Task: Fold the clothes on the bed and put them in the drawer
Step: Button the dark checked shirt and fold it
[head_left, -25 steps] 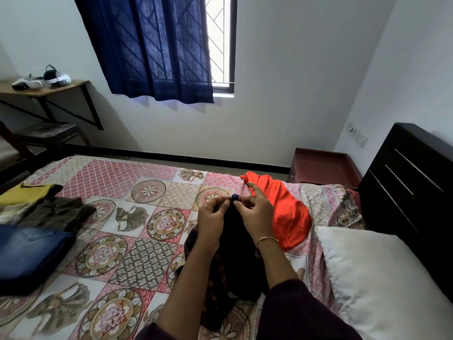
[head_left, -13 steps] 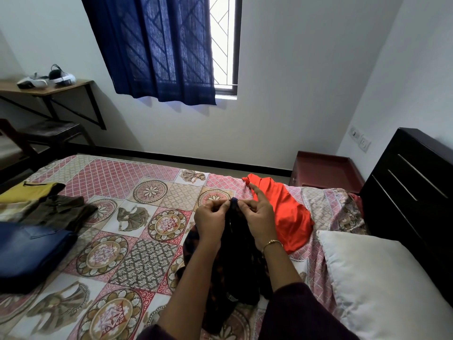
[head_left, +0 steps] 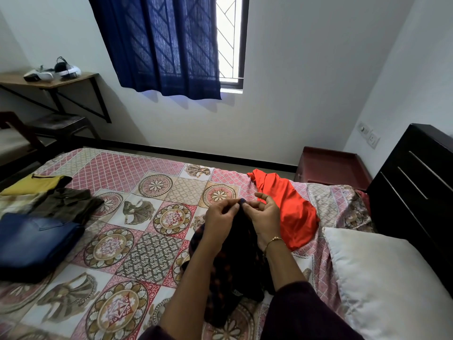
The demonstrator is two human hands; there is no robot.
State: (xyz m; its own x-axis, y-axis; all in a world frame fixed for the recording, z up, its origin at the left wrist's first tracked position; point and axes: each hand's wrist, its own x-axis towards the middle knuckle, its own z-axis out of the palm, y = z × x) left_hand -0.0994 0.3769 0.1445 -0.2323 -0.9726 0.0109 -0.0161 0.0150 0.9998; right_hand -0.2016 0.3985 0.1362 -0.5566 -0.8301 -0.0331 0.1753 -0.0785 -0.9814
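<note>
Head view: the left hand (head_left: 220,217) and the right hand (head_left: 263,218) meet in front of the person, each pinching the top edge of a dark patterned garment (head_left: 232,271) between thumb and fingertips, so both are clamped on the cloth. A small blue spot, perhaps a button or tag, shows where the fingertips come together; what it is cannot be told. The garment hangs down from the hands and bunches on the bed (head_left: 137,244) between the forearms.

Compared with a second ago the hands sit in nearly the same place and the same pinch; only the fingers have shuffled slightly along the edge, the right fingers now more spread. This reads as hunting for a seam or collar line, so the fold on this piece has not really started.

Just right of the right hand lies an orange garment (head_left: 291,212), loose and unfolded. Further right, a white pillow (head_left: 382,273) and a dark headboard (head_left: 414,182). Beyond the orange cloth, past the bed edge, sits a reddish bedside unit (head_left: 333,163), likely the drawer.

Well to the left of the left hand lie folded blue jeans (head_left: 36,244), an olive garment (head_left: 66,204) and a yellow one (head_left: 34,184), none yet put away.
</note>
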